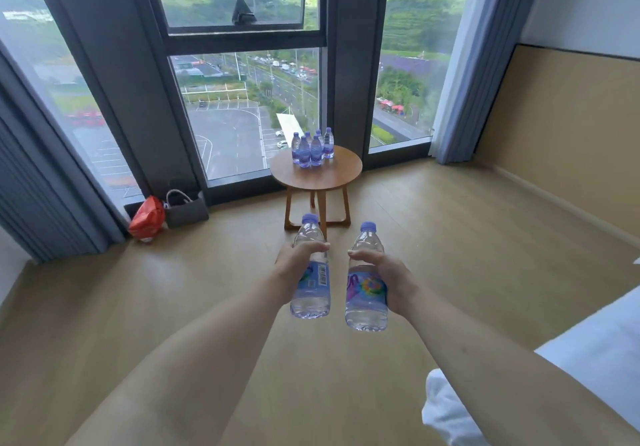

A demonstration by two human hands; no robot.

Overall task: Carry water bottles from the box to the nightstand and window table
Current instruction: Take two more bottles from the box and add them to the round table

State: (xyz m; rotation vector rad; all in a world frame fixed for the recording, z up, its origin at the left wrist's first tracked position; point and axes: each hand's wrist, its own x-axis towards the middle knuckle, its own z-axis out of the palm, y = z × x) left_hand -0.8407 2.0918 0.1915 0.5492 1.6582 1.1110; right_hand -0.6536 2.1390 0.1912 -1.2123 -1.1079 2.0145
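Water bottles: two are carried, one per hand, and a cluster stands on the round window table (329, 177). The left hand (296, 265) is closed around the middle of the left bottle (310, 272), thumb across the front just above the label, whose barcode faces the viewer. The right hand (384, 274) is closed around the right bottle (366, 279), thumb laid over the front above the coloured label. Both bottles are upright, clear, filled with water, and topped with pale purple caps; they are held side by side, near each other but not touching, above the wooden floor (450, 237). Both bare forearms reach forward from the bottom of the view.

The window table is a small wooden piece with a round top on splayed legs, standing just in front of the tall windows (242, 116). The group of bottles on the table (311, 149) sits toward its far edge, packed close together; at least six caps can be made out, the exact count unclear. All stand upright.

At left, against the base of the window, lie a red bag (147, 217) and, just beside it, a grey bag (187, 210) with a white rope handle. Grey-blue curtains (460, 81) hang at both sides of the glass. White bedding (571, 376) fills the lower right corner.
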